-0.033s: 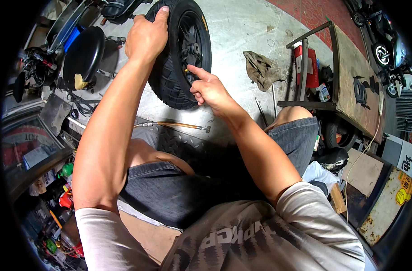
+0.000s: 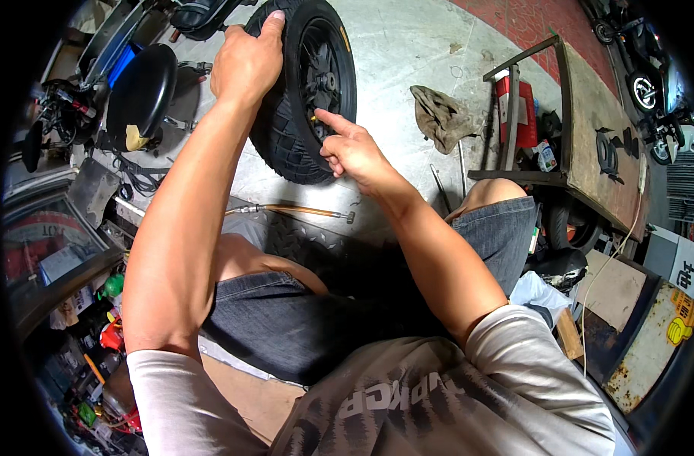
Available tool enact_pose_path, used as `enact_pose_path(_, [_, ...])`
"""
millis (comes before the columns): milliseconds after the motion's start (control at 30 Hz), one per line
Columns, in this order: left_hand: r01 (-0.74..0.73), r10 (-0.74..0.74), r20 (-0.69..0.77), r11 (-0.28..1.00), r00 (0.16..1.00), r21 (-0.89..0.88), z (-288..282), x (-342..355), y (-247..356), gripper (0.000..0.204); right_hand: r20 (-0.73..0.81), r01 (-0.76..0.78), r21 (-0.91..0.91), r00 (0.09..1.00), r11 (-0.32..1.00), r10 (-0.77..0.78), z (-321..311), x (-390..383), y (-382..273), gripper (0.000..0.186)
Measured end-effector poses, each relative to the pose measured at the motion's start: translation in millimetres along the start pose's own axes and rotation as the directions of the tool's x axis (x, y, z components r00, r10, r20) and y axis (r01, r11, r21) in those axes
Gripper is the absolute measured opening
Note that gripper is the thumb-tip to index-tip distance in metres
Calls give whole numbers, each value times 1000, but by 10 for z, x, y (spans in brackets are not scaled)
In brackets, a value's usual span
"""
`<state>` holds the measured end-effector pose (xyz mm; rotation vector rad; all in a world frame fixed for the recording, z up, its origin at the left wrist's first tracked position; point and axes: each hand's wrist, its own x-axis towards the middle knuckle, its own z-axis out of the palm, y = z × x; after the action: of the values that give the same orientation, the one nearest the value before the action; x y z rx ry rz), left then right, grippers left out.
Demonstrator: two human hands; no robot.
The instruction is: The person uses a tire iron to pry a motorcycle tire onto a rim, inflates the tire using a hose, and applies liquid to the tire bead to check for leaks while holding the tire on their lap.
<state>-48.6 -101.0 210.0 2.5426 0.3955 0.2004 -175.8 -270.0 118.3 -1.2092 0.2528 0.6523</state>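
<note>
A black motorcycle wheel (image 2: 286, 144) with a treaded tyre and dark spoked rim stands upright on the floor in front of me. My left hand (image 2: 248, 62) grips the top of its tyre, the thumb along the tread and the other fingers mostly hidden. At the wheel's lower right side, my right hand (image 2: 352, 152) points with its index finger stretched out and the other fingers curled, holding nothing visible. That fingertip is at the rim, close to a small yellow piece (image 2: 314, 118); whether it touches is hard to tell.
An orange-brown hose (image 2: 301, 210) with metal ends lies below the wheel. A crumpled brown cloth (image 2: 441, 118) lies to the right, before a wooden-topped stand (image 2: 602, 121). A round black seat (image 2: 140, 97) is at left. Motorcycles (image 2: 643, 91) stand far right; clutter fills the lower left.
</note>
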Motion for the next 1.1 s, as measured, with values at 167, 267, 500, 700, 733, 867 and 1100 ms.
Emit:
enact_pose_path(167, [8,-8,-5,1000,1000,3,9,37,-57,93,-26,23,-172,999,985,-28,32,50,69,83])
enact_pose_path(267, [-6,6,-6,1000,1000,-11,11,62,-86,93,-29,48,-269,998,962,-58,23,74,120,85])
enact_pose_path(500, [38,-39,-20,999,999,-22,31,77,-93,90,-60,-20,-502,998,865,-12,10,40,60,90])
enact_pose_path(700, [17,-17,-18,1000,1000,-19,42,104,-167,91,-55,-60,-804,998,591,27,85,-6,-71,98])
enact_pose_path(733, [17,-18,-21,1000,1000,-18,44,103,-165,92,-51,-50,-843,999,536,13,106,-31,-92,98])
enact_pose_path(867, [14,-14,-19,1000,1000,-14,48,127,-162,93,-36,-34,-934,999,356,1,45,-43,37,99])
enact_pose_path(1100, [61,-60,13,998,998,-16,59,211,-131,95,-97,-61,-918,993,392,-73,-134,-435,666,93])
